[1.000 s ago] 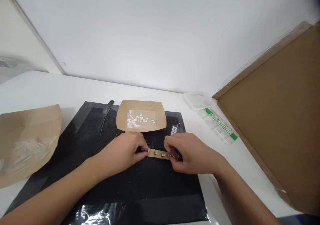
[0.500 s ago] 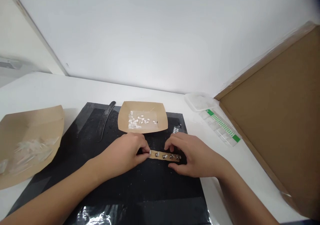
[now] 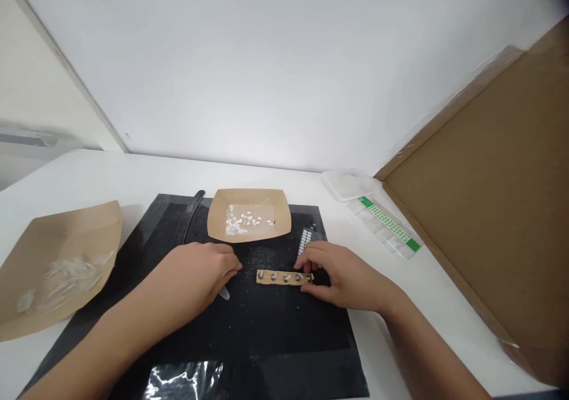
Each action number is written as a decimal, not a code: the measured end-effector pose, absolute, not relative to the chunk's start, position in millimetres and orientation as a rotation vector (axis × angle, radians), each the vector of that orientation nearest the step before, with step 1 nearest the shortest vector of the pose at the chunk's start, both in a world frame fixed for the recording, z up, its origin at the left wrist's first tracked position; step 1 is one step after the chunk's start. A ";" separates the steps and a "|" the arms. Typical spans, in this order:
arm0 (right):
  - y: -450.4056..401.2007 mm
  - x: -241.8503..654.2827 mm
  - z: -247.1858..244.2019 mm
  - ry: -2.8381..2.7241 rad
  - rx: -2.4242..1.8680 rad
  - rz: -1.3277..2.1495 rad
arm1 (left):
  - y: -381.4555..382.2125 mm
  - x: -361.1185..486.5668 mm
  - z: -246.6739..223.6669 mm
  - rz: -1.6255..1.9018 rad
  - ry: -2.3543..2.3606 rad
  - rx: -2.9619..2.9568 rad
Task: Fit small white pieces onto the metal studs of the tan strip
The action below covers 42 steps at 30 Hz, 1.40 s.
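My left hand (image 3: 207,272) is over the black mat (image 3: 267,335), left of a narrow tan strip (image 3: 280,278), apart from it. Its fingertips are pressed together; what they hold, if anything, is hidden. A pale, rounded tip (image 3: 224,293) shows below those fingers. On the strip stand several shiny metal studs, each with a small whitish piece. My right hand (image 3: 344,275) has thumb and forefinger at the two long edges of the strip's right end. A sheet of white oval stickers (image 3: 304,237) lies just behind the right hand.
A brown paper tray (image 3: 249,195) with small white ovals stands behind the strip. A curved black file (image 3: 189,219) lies left of it. Another paper tray (image 3: 84,222) holds clear pieces. At right are a white lid (image 3: 347,186), a clear case with green label (image 3: 386,222) and a cardboard box (image 3: 480,198).
My left hand has let go of the strip's left end and moved left, uncovering a stud there. The right thumb and forefinger have come closer together around the strip. The view has shifted slightly.
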State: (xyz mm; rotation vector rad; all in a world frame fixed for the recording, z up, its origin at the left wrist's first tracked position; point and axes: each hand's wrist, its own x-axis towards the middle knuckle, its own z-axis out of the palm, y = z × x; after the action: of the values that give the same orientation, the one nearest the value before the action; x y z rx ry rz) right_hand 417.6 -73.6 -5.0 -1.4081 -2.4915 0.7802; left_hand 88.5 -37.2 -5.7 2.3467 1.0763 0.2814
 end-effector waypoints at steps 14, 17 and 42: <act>-77.8 420.0 -5.9 -2.483 -1.417 0.717 | -60.3 54.4 -25.7 0.106 1.098 2.556; -77.4 420.3 -6.2 -2.479 -1.406 0.721 | -52.3 57.4 -24.6 0.102 1.051 2.537; -83.8 359.7 -15.9 -1.887 -1.044 0.584 | -40.4 141.4 -31.4 1.408 0.671 2.259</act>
State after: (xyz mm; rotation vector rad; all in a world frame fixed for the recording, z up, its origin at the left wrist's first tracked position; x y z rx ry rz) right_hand 359.7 -83.8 -15.9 -1.0436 -1.8871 0.5843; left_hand 141.4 -40.4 -31.4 2.2593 0.6712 1.4077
